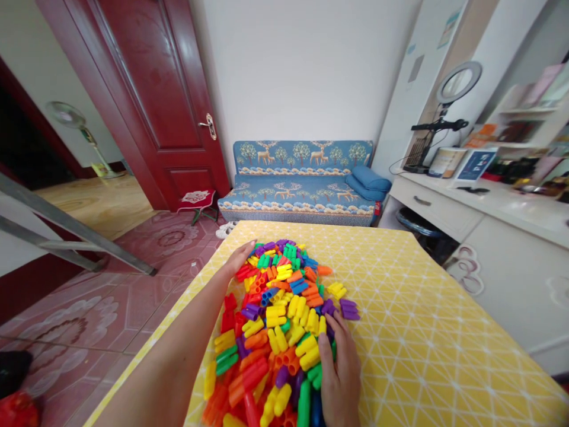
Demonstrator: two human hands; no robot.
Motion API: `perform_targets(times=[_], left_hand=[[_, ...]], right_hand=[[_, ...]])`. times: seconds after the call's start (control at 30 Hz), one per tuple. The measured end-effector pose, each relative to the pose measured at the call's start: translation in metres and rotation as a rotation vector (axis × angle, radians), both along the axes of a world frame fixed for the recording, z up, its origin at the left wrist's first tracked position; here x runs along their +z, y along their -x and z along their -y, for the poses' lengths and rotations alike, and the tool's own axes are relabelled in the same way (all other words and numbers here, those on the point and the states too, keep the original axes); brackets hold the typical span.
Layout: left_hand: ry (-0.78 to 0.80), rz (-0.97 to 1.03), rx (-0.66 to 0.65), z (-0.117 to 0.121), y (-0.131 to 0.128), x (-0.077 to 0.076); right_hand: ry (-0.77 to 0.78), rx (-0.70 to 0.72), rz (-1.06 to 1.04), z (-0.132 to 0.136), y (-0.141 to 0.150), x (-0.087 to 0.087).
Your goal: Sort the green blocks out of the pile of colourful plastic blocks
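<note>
A long heap of colourful plastic building blocks (284, 271), shaped like joined bullet tubes, lies on the yellow patterned tablecloth (427, 332). At the heap's far left edge, my left hand (241, 257) rests with its fingers stretched out along the blocks; part of them is hard to see. My right hand (341, 367) lies against the near right side, thumb and fingers apart, touching yellow and purple blocks without gripping any. Just beyond its fingertips are a loose purple block (349, 309) and a yellow block (336, 290).
Behind the table stands a blue sofa (288, 191) with deer patterns. A white desk (502, 219) with a ring light (459, 83) is on the right. To the left are a red door (146, 77), a small stool (195, 200) and a metal ladder-like frame (75, 237).
</note>
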State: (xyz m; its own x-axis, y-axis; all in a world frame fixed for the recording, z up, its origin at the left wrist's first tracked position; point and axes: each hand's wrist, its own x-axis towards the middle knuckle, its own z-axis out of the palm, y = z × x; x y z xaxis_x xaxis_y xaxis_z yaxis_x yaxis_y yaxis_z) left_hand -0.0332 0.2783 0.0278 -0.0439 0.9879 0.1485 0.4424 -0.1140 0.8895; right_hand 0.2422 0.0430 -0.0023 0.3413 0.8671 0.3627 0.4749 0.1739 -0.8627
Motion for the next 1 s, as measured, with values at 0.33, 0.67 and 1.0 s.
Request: perform_targets(times=[0.33, 0.67, 1.0], left_hand=[[-0.024, -0.003, -0.254, 0.024, -0.04, 0.018], [-0.198, -0.528, -0.507, 0.106, -0.113, 0.069], [-0.232, -0.335, -0.037, 0.14, -0.081, 0.068]], right_hand=[[0.015, -0.01, 0.021, 0.0, 0.002, 0.002], [-0.023, -0.014, 0.028, -0.001, 0.001, 0.001], [-0.043, -0.025, -0.051, -0.001, 0.002, 0.007]])
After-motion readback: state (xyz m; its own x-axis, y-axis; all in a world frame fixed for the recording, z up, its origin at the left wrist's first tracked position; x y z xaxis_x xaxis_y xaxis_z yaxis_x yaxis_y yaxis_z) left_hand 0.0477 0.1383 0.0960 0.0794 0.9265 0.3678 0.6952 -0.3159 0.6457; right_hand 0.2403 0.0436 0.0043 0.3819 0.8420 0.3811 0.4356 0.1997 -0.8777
